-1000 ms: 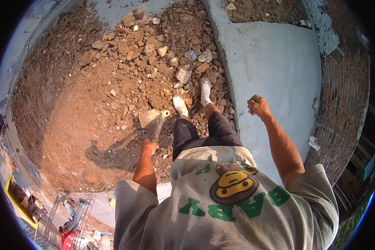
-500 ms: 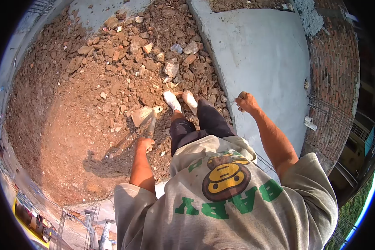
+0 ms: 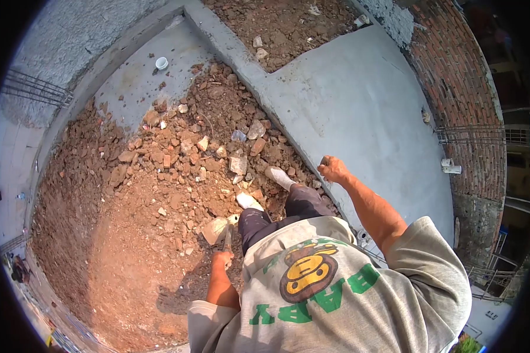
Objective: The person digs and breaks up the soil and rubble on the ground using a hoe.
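Observation:
My left hand (image 3: 221,259) is closed around the short visible length of the handle of a hoe (image 3: 215,231). Its broad, pale blade rests on the reddish soil beside my left foot, with the socket end close to my shoe. My right hand (image 3: 334,169) is curled shut above the edge of the grey concrete slab. A small dark thing shows at its fingertips, too small to name. My left foot (image 3: 249,201) and right foot (image 3: 281,177), in pale, dirty footwear, stand on the rubble, the right one further forward.
Broken stones and clods (image 3: 237,165) lie ahead of my feet. A raised concrete edge (image 3: 259,88) divides the soil from the smooth slab (image 3: 359,106). A white bucket (image 3: 161,63) stands at the far left. A brick wall (image 3: 462,88) runs along the right.
The view has tipped up, showing more ground ahead. My right foot has stepped forward across the rubble. My left hand still grips the hoe, now nearer my leg.

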The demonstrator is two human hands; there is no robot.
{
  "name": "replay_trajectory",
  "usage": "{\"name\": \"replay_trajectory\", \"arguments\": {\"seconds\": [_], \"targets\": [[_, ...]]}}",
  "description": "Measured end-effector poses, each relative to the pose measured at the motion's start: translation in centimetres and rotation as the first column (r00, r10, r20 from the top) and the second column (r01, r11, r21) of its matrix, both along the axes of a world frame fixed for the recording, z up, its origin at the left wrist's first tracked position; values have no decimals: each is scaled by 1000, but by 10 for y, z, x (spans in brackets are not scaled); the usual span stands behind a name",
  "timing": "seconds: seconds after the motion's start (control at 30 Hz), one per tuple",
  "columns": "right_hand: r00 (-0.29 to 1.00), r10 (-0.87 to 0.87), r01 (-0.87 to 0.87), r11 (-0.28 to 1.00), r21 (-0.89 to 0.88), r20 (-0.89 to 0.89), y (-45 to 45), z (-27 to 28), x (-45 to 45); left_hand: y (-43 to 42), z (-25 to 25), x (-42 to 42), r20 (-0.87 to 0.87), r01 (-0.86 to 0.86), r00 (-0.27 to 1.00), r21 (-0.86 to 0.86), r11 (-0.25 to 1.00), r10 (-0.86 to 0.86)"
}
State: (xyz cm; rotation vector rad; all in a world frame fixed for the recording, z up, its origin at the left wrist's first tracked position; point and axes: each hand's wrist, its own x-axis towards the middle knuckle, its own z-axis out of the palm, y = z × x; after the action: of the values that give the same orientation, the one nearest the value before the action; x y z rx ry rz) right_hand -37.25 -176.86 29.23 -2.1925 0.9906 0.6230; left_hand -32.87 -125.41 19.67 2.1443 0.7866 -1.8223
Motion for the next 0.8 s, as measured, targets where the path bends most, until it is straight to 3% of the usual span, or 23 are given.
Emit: {"name": "replay_trajectory", "arguments": {"seconds": [0.07, 0.13, 0.17, 0.27, 0.4, 0.43, 0.53, 0.57, 0.6, 0.63, 0.67, 0.7, 0.73, 0.77, 0.8], "targets": [[986, -166, 167, 986, 30, -13, 1, 17, -12, -3, 5, 16, -123, -22, 992, -47, 999, 16], [959, -282, 282, 957, 59, -11, 0, 25, -29, -4, -17, 22, -68, -49, 997, -83, 995, 43], [963, -268, 267, 963, 29, 12, 1, 27, -41, -4, -34, 37, -168, 172, 967, -115, 978, -190], [904, -414, 423, 902, 87, -108, 10, 47, -76, -17, -32, 74, -224, 344, 899, -177, 922, -378], [901, -345, 355, 935, -11, -265, 5, 15, -141, -29, 4, 79, -90, 545, 804, -281, 790, -587], [896, -335, 343, 939, -22, -290, -1, 2, -157, -32, 15, 72, -92, 480, 863, -155, 863, -496], [877, -362, 371, 928, -34, -315, -15, -25, -156, -34, 37, 62, -51, 469, 879, -93, 878, -474], [856, -404, 418, 908, -26, -323, -21, -15, -145, -32, 37, 56, -77, 349, 932, -83, 934, -355], [894, -398, 389, 918, -84, -205, -26, -28, -143, -13, 3, 47, -77, 350, 931, -101, 931, -358], [792, -594, 604, 797, 33, -144, -21, 11, -113, 2, -25, 43, -36, 322, 943, -136, 937, -330], [769, -639, 634, 765, 112, 8, -22, -2, -113, -49, 46, 60, -86, 186, 977, -109, 977, -196], [710, -696, 668, 713, 214, 103, -10, 29, -94, -35, 16, 66, -128, 128, 979, -203, 971, -156], [689, -699, 652, 713, 258, 189, -2, 39, -88, -20, -30, 62, -63, -19, 998, -155, 988, 9], [738, -640, 611, 768, 193, 213, 7, 50, -82, -89, 74, 86, -50, 80, 995, -70, 994, -83], [783, -572, 559, 819, 126, 243, 13, 58, -82, -84, 59, 94, -48, 29, 998, -112, 993, -35]]}}
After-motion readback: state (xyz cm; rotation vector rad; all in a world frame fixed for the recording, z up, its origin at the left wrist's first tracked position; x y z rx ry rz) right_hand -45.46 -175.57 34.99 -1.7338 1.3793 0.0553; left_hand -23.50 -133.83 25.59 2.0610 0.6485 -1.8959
